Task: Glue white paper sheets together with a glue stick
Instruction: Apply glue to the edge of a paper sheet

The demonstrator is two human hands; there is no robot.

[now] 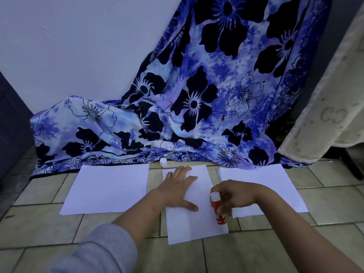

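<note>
- Your left hand point(177, 186) lies flat on the middle sheet point(197, 225) on the tiled floor point(39, 223), fingers straight. Grip released, just pinning the paper.
- Your right hand point(236, 196) has its grip clenched round the red glue stick point(216, 209) at the sheet's right edge, white end uppermost. Whether it touches the paper, can't tell.
- Paper's thin, light, floppy. Prob. slides on tile & creases easily, so pin w/ a flat palm and lift by an edge.
- Stick's small & rigid; hold mid-barrel.
- Left stack point(106, 190) & right stack point(275, 180) flank it; white cap point(163, 162) sits by the floral cloth point(197, 95).
- Label: white print on barrel, unreadable.
</note>
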